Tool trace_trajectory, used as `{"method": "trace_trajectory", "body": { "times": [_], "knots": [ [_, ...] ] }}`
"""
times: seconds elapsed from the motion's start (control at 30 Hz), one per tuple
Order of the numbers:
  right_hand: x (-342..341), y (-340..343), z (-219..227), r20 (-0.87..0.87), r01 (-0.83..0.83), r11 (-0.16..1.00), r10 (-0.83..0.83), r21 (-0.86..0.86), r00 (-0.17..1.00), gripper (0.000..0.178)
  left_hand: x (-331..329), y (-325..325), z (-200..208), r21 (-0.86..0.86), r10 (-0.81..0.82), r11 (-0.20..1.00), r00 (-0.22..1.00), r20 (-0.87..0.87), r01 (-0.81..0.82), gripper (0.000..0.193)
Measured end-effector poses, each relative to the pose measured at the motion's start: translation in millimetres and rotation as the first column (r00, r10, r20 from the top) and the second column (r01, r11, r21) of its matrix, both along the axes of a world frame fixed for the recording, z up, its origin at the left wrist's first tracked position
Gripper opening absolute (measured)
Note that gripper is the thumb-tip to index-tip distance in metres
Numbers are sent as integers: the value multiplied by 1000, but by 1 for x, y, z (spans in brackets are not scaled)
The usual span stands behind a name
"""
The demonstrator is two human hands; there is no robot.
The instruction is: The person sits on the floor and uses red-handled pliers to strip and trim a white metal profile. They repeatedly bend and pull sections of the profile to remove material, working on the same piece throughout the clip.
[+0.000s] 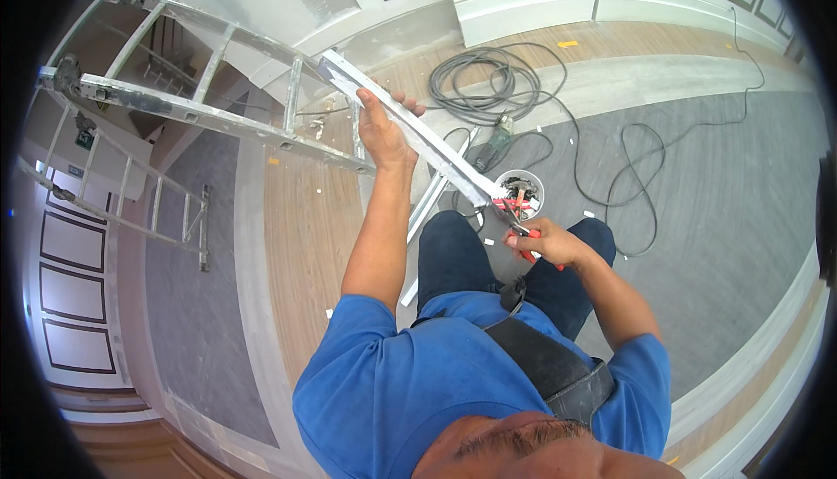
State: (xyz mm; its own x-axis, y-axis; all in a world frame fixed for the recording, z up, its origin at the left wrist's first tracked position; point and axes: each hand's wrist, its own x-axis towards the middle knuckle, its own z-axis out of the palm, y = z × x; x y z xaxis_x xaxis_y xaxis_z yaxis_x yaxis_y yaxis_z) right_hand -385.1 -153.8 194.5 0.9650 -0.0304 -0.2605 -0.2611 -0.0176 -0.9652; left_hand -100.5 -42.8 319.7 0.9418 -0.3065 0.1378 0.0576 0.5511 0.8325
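Note:
My left hand [389, 137] is closed around a long white metal channel [443, 155], thumb along one side and fingertips showing past the other. The channel slants from the upper left down toward my knees. My right hand [551, 245] grips red-handled snips [529, 234], whose dark jaws are at the channel's lower end. Whether the blades touch the metal, I cannot tell. Just beyond that end stands a white bucket [541, 191] holding dark bits and red-handled items. More pale metal strips [425, 217] lie on the floor to the left of my knees.
A green angle grinder [499, 142] lies beyond the bucket. Behind it is a coil of grey cable [473, 88], with loose loops [641, 184] trailing right. An aluminium ladder [206, 65] stands at the left, close to my left hand. Small white scraps are scattered over the floor.

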Motion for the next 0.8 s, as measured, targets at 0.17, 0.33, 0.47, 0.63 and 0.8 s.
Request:
{"method": "trace_trajectory", "body": {
  "times": [0.17, 0.33, 0.47, 0.63, 0.8],
  "knots": [
    [-5, -2, 18, -84, -6, 998, 11, 68, 996, 38, 2, 3, -1, -68, -55, 996, 998, 20, 56, 91],
    [-4, 2, 32, -92, -8, 998, 14, 64, 996, 37, -4, 5, 0, -4, -117, 993, 988, 103, 118, 84],
    [0, 5, 38, -82, 10, 1000, -10, 2, 997, 36, -9, 4, 2, -21, -162, 986, 979, 121, 165, 83],
    [1, 6, 40, -79, 9, 995, -17, -101, 997, 32, -12, 4, 5, -26, -175, 983, 968, 181, 182, 82],
    [4, 6, 38, -181, -12, 980, -25, -199, 983, 44, -18, 7, 7, -42, -211, 973, 945, 251, 228, 80]
  ]
}}
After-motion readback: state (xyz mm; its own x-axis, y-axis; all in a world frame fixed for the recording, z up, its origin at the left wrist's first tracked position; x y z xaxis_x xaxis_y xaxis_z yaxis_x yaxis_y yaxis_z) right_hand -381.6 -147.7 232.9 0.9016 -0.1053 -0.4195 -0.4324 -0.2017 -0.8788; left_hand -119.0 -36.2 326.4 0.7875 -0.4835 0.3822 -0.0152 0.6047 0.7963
